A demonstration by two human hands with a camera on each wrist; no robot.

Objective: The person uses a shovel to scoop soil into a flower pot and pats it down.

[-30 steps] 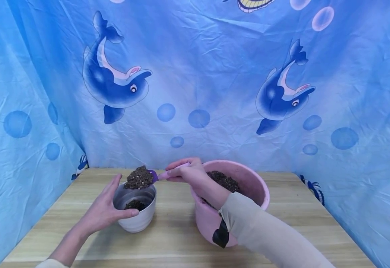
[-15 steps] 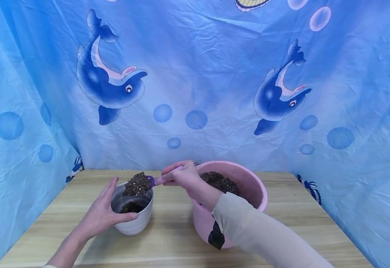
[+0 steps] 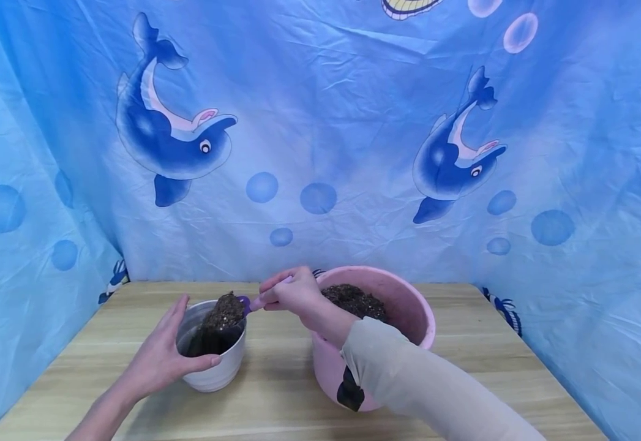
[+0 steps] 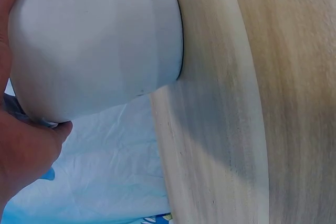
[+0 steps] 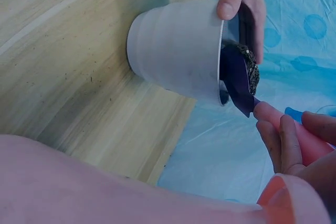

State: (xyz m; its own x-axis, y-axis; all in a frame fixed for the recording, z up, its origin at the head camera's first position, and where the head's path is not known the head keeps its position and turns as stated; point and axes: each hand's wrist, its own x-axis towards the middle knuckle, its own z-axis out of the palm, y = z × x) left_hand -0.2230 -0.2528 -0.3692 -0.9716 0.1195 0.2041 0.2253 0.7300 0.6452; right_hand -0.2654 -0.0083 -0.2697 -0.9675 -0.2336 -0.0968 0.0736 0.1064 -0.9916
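My left hand [image 3: 157, 361] holds the rim of a white flower pot [image 3: 223, 370], with its thumb on the near side and its fingers along the left. My right hand [image 3: 298, 297] grips the pink handle of a small trowel [image 5: 289, 124]. The trowel's purple blade [image 5: 236, 85] is tilted over the pot's mouth, carrying a heap of dark potting soil [image 3: 228, 309]. Some soil seems to be dropping inside, though shadow hides much of the pot's interior. Under my right forearm stands a pink bucket [image 3: 333, 380], partly filled with soil [image 3: 353, 300].
Both containers stand on a wooden tabletop [image 3: 276, 392]. A blue curtain [image 3: 320, 153] printed with dolphins closes off the back and sides. A black patch [image 3: 350, 392] shows on the bucket's front, partly behind the sleeve [image 3: 403, 367].
My right hand has lowered the trowel toward the pot and tipped its blade, so the soil heap now leans into the mouth. My left hand stays at the pot. The head view has shifted slightly.
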